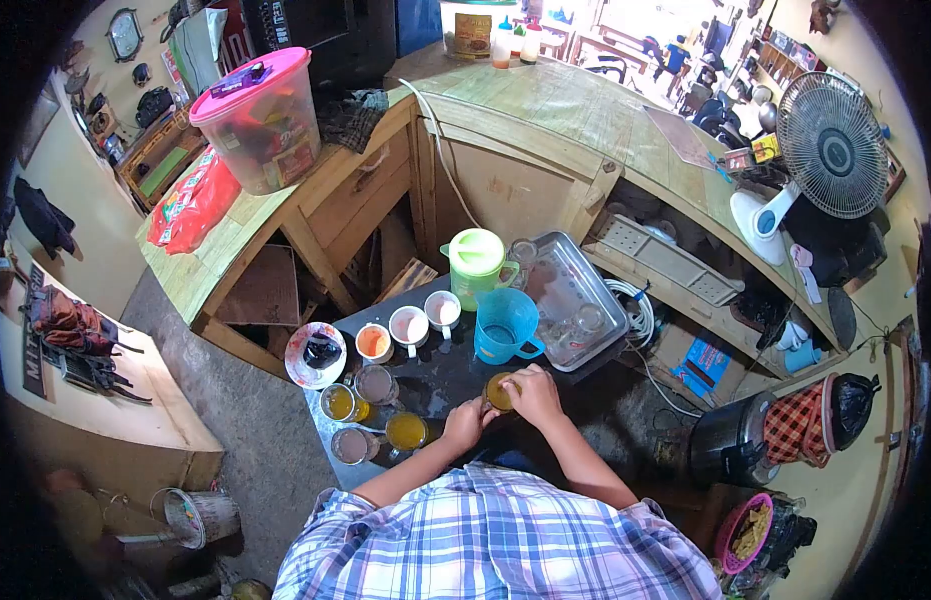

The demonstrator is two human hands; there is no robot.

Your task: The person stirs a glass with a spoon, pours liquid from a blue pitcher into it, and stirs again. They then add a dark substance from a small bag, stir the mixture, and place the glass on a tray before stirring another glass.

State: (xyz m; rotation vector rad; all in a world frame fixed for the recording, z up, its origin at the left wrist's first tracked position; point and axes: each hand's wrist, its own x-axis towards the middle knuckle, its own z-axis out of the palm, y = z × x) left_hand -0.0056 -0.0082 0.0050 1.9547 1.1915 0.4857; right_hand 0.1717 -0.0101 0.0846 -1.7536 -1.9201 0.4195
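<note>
Head view: a clear glass of amber liquid stands near the front edge of the dark tabletop, clasped by the right hand, with the left hand touching its near side. Risk: the glass could tip and spill toward the blue plastic jug just behind. Fingers hide the glass's lower part; its fill level is unclear.

Both arms reaching forward, left hand and right hand close together — grips curled
</note>
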